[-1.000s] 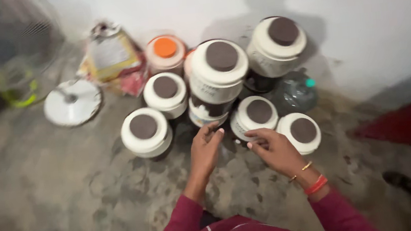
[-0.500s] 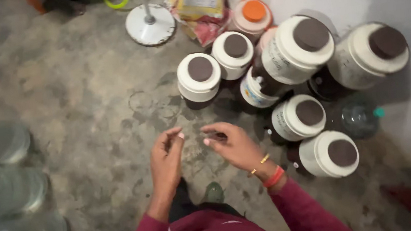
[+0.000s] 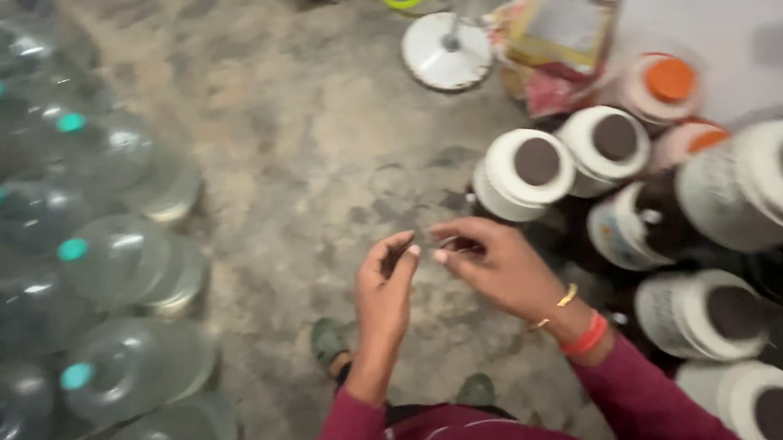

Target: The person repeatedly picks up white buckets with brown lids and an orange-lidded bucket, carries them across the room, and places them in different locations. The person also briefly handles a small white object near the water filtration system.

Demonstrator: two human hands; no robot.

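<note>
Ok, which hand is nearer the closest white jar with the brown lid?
Right. The right hand sits just below-left of that white jar; the left hand is farther left.

red-yellow packet [image 3: 558, 41] by wall | pale label [image 3: 615, 230] on dark jar [image 3: 646, 224]

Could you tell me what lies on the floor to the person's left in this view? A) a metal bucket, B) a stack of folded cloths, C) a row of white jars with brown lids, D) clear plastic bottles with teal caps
D: clear plastic bottles with teal caps crowd the left side, while the white jars stand on the right, beyond the right hand.
</note>
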